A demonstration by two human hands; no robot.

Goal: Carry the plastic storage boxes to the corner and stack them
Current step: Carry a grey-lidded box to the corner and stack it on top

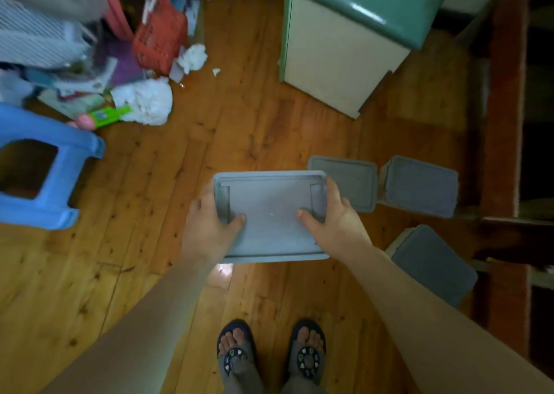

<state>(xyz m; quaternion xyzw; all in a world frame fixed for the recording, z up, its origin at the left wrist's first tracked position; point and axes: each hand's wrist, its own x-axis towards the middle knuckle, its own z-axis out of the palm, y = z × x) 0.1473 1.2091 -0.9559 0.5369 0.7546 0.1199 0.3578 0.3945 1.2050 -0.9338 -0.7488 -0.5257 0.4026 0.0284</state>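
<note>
Above the wooden floor, just ahead of two sandalled feet: a grey plastic storage box with its lid on, held level and clear of the boards. Rectangular, rounded at the corners, with a raised rim and a shallow recessed panel across the top; matte, slightly bluish, a faint glare spot near the middle.

Gripped at both short sides. Left hand wrapped round the left edge, thumb pressed flat on the lid, fingers tucked out of sight underneath. Right hand mirrored on the right edge, thumb on top pointing inward, fingers curled over the far corner. Both forearms bare, stretched forward and down.

Beyond and to the right, resting on the floor: three more grey boxes close together. At the far left, a blue plastic stool; further off, a red basket among clutter and a green-topped cabinet.
</note>
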